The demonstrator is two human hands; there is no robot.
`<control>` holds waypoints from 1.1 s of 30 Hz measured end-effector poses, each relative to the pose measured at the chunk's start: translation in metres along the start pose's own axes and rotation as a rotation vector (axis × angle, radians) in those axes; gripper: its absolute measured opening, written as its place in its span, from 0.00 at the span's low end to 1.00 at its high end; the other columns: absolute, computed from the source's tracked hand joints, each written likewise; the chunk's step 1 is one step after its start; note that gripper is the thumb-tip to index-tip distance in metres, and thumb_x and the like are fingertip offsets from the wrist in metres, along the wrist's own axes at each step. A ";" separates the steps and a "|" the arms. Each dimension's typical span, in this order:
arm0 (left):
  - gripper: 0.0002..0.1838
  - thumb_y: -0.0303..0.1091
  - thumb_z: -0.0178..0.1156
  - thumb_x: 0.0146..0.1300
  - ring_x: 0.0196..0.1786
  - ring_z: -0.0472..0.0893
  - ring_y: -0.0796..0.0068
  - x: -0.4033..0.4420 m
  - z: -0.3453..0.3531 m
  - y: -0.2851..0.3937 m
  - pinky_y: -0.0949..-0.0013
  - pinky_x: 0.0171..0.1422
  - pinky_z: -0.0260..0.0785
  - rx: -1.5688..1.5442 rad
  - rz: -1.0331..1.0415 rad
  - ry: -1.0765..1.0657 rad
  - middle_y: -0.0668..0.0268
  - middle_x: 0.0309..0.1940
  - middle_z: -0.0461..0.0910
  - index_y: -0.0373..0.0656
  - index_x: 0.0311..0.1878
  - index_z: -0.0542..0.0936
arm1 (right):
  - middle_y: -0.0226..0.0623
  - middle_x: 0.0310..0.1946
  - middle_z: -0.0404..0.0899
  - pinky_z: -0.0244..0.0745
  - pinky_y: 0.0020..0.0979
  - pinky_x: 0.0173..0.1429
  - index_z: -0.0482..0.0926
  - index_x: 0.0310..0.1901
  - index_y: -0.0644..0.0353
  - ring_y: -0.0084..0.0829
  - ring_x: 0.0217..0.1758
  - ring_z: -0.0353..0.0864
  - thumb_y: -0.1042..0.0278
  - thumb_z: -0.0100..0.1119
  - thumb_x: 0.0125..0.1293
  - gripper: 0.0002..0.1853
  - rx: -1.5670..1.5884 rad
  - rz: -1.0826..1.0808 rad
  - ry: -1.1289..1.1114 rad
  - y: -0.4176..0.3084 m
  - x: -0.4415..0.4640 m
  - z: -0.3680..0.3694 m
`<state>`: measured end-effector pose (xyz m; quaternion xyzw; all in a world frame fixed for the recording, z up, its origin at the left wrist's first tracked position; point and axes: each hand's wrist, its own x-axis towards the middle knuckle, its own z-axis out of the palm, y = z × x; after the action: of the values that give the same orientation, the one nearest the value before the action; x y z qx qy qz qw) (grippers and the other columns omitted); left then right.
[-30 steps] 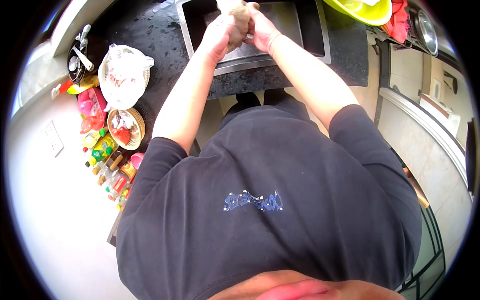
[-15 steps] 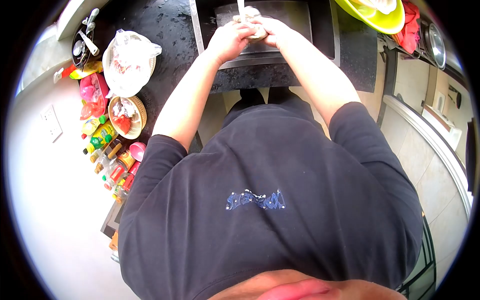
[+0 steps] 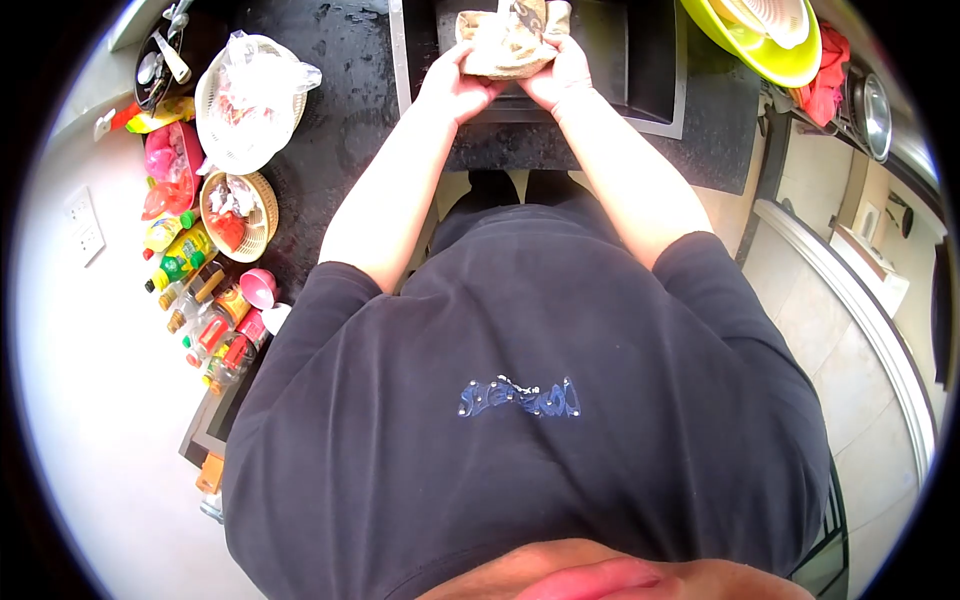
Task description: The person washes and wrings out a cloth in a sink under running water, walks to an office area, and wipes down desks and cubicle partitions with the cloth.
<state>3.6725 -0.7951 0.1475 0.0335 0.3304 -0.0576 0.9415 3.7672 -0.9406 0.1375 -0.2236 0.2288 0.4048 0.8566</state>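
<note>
A beige patterned cloth [image 3: 508, 48] is held over the dark sink [image 3: 650, 75] near the top of the view. It looks bunched, with a folded lower edge. My left hand [image 3: 455, 88] grips its left side, the thumb on the near face. On the right side my right hand [image 3: 562, 75] is closed on the same cloth. The fingers of both hands are partly hidden under it. The upper part of the cloth meets the frame's top edge.
On the black counter [image 3: 345, 120] at left are a white basket with a plastic bag [image 3: 250, 110], a smaller basket [image 3: 240, 215], and several bottles [image 3: 185, 255]. A yellow-green basin [image 3: 790, 62] and red cloth [image 3: 826, 80] are at upper right.
The cloth was bunched small between my hands and is now spread wider. My hands have moved apart slightly. The view has shifted, with the counter items lower left.
</note>
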 end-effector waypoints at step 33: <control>0.22 0.23 0.50 0.77 0.68 0.79 0.60 -0.047 0.026 0.031 0.52 0.76 0.70 0.294 0.663 -0.155 0.62 0.64 0.80 0.48 0.71 0.72 | 0.29 0.52 0.86 0.82 0.44 0.64 0.80 0.57 0.49 0.38 0.58 0.85 0.36 0.44 0.80 0.26 -0.069 -0.023 -0.133 0.021 -0.035 0.084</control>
<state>3.6566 -0.7628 0.1980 0.2694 0.2174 0.2014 0.9163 3.7479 -0.9014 0.2197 -0.2283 0.1547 0.4164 0.8664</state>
